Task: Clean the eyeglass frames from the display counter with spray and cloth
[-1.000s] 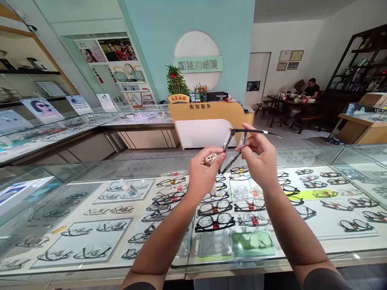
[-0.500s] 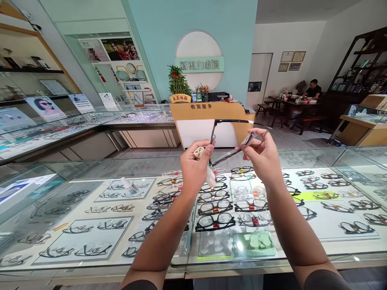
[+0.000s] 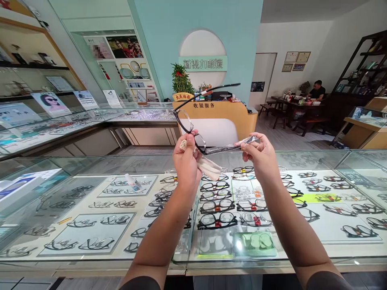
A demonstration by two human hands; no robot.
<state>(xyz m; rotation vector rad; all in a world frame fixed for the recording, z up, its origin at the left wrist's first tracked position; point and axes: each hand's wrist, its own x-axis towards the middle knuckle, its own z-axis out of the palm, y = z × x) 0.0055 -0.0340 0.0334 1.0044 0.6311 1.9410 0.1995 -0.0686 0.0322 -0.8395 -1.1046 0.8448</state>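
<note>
Above the glass counter I hold a pair of dark-framed eyeglasses [image 3: 185, 120] between both hands. My left hand [image 3: 185, 161] pinches the frame near its bridge, and a pale cloth [image 3: 209, 167] is bunched in the same fingers and hangs below them. My right hand [image 3: 262, 155] grips the end of one temple, which has a clear plastic sleeve [image 3: 223, 149] over it. The other temple sticks out freely toward the upper right, with a small reddish-white tag on it.
Below my hands is a glass display counter [image 3: 163, 262] with rows of eyeglasses inside. A small white bottle [image 3: 133, 182] stands on the left part of its top. Across the floor is a wooden reception desk [image 3: 249, 121]. One person [image 3: 317, 90] sits at a far table.
The eyeglasses have turned, so the lenses now show and the free temple points higher. My left hand has shifted slightly left, and more cloth hangs from it.
</note>
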